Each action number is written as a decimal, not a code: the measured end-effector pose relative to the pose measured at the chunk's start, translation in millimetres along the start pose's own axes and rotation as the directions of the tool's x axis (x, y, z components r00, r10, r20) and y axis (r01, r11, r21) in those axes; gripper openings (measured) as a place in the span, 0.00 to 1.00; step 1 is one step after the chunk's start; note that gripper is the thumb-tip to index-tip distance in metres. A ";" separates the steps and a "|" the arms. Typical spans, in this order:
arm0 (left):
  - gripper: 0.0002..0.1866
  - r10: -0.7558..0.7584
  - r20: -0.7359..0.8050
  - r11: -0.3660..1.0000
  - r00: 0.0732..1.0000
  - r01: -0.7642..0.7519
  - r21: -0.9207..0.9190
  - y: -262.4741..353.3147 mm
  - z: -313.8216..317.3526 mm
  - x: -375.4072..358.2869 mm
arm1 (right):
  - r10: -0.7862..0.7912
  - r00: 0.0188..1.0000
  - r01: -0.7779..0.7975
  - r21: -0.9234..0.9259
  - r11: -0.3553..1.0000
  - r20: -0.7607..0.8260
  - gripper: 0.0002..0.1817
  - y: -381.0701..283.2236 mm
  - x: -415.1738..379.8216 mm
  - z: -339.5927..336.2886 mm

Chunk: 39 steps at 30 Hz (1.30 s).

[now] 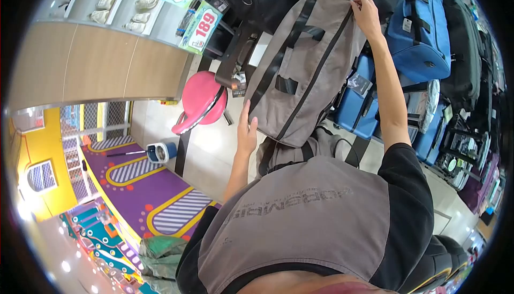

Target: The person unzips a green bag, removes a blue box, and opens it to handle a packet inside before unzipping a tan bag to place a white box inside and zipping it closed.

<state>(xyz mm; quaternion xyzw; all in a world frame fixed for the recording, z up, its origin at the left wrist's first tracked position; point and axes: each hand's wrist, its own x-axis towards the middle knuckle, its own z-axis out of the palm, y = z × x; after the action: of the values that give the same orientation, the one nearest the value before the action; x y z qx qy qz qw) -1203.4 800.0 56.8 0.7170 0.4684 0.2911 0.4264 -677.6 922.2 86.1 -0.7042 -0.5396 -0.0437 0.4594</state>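
Observation:
A grey duffel bag (316, 63) with black straps and a long dark zipper lies in front of me in the head view, its near end close to my body. My left hand (246, 133) rests against the bag's left side near that end, fingers stretched out and thumb apart. At the bag's far right corner, my right hand (367, 18) is closed in a pinch by the end of the zipper. Whether the fingers hold the zipper pull itself or the fabric is hidden.
Blue duffel bag (420, 31) and blue suitcase (356, 104) stand to the right, among more luggage. A pink suitcase (203, 101) is on the left, below price signs (203, 26) and a shoe shelf (126, 5). A blue-and-white bin (161, 153) sits farther left.

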 end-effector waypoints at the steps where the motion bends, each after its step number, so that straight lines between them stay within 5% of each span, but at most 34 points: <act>1: 0.30 -0.009 -0.027 1.000 1.000 0.009 -0.010 0.9 4.8 -3.3 | 0.008 1.000 -0.008 -0.016 1.000 -0.019 0.11 0.0 -1.3 4.1; 7: 0.31 0.000 -0.012 1.000 1.000 0.000 0.016 -0.1 8.9 -7.6 | 0.188 0.978 -0.202 -0.190 0.961 -0.089 0.11 -7.2 -20.0 8.9; 14: 0.32 0.043 0.087 0.993 0.995 -0.052 0.107 0.6 1.3 -5.0 | -0.144 0.989 0.137 -0.418 0.898 0.015 0.12 -46.0 -54.9 -5.8; 17: 0.32 0.042 0.141 0.992 0.989 -0.058 0.111 -4.3 0.1 -3.4 | -0.045 0.993 0.088 -0.410 0.908 0.113 0.14 -71.2 -84.5 -9.6; 27: 0.36 0.078 0.381 0.972 0.921 -0.155 0.176 -21.0 -25.1 9.4 | 0.075 0.996 -0.044 -0.448 0.893 0.052 0.09 -120.8 -142.5 7.7; 39: 0.46 0.003 0.636 0.926 0.772 -0.242 0.290 -17.5 -50.7 29.5 | 0.126 0.964 0.083 -0.712 0.697 0.236 0.09 -125.2 -137.7 24.2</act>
<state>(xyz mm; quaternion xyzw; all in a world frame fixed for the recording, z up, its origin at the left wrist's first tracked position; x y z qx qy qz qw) -1240.7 847.8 65.5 0.8668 0.2965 -0.0247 0.4001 -845.3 839.3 70.6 -0.8326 -0.5282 -0.1498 0.0725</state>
